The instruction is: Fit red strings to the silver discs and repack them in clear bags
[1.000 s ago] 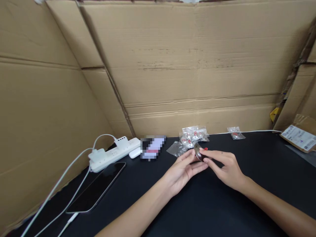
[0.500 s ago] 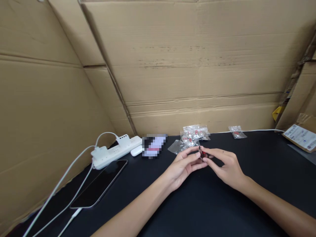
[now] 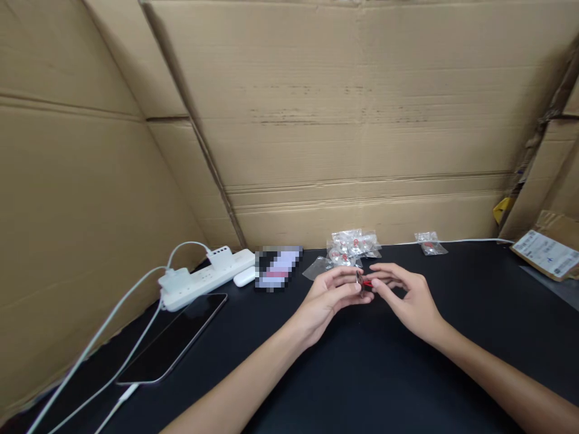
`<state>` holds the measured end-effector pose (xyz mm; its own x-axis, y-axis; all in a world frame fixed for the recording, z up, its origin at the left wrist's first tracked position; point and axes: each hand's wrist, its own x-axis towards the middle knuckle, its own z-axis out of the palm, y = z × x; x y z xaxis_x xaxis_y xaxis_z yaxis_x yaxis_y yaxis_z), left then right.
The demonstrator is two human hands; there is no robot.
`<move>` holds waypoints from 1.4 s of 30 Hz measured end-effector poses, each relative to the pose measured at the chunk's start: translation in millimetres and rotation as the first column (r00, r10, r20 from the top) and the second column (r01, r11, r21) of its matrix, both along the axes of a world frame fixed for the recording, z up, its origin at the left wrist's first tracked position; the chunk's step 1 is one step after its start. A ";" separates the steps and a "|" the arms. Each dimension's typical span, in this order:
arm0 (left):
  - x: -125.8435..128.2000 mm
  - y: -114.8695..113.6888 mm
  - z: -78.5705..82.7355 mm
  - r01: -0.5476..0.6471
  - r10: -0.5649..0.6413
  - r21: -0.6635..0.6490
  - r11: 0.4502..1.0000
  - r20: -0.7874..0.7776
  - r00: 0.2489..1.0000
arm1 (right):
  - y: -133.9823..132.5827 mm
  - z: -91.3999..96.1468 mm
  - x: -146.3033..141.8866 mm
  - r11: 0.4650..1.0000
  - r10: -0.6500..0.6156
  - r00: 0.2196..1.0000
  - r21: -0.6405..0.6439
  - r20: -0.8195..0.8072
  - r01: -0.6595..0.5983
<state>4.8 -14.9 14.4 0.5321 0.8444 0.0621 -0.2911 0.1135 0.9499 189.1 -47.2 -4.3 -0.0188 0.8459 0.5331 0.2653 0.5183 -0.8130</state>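
Note:
Near the middle of the black table, my left hand [image 3: 326,301] is closed on a small, thin, dark and shiny disc-like piece [image 3: 359,282], seen nearly edge-on between thumb and fingers. From its right side a thin red strand [image 3: 368,283] runs to my right hand [image 3: 407,296], which pinches it between thumb and finger. Whether the strand is wire or cord I cannot tell. Just beyond my fingers lies a pile of clear plastic bags [image 3: 351,246] containing round silvery pieces with red rings on them.
One more small bag [image 3: 430,243] lies at the back right. To the left are a white power strip [image 3: 205,278] with cables, a dark-screened tablet or phone [image 3: 174,337], and a blurred-out item [image 3: 278,269]. Cardboard walls [image 3: 316,138] surround the table; a labelled package [image 3: 548,253] stands right.
My hands have drawn slightly apart, and more of the red strand shows between them. The view has shifted a little, moving everything slightly left in the picture.

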 end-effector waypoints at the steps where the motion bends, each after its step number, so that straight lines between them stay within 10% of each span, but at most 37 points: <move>1: -0.1 0.3 -0.7 -0.026 0.027 0.039 0.999 -0.025 0.999 | 1.9 -0.6 0.7 0.998 0.021 0.999 -0.066 -0.043 -0.024; 17: 4.3 -7.1 -9.1 -0.022 0.271 0.562 0.827 -0.364 0.891 | 3.6 -11.8 -7.2 0.783 0.257 0.849 -0.416 -0.462 -0.463; 24: 4.0 -2.5 -13.3 -0.060 0.283 0.537 0.841 -0.343 0.896 | 1.2 -6.0 -3.0 0.658 0.352 0.738 -0.409 -0.575 -0.633; 42: 10.8 -4.9 -9.6 -0.086 0.117 0.174 0.981 -0.177 0.977 | 8.0 -10.3 0.8 0.750 0.246 0.807 -0.422 -0.536 -0.509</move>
